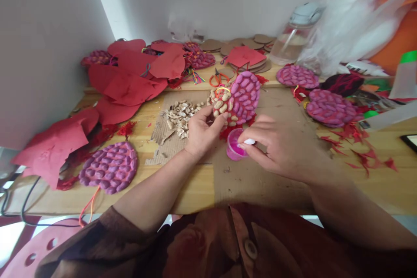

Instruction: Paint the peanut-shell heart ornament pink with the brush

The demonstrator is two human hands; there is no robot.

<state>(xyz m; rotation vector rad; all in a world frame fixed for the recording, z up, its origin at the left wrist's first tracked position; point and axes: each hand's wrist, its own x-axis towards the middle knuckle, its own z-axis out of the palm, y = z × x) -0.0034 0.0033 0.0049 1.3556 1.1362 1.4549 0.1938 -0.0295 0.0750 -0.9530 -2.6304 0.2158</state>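
My left hand [202,131] pinches the edge of a red disc [237,100] covered with peanut shells, partly painted pink, and holds it tilted above the table. My right hand [276,145] is closed around a thin white handle [249,141], probably a brush, whose tip dips into a small pink paint cup [235,147] just below the disc. A heap of plain peanut shells [180,115] lies on cardboard left of the left hand.
Finished pink shell discs lie at the front left [109,167] and at the right [329,107]. Red paper sheets [130,74] cover the back left. Orange scissors [218,79], cardboard rounds [250,43] and a clear jar [293,37] stand at the back.
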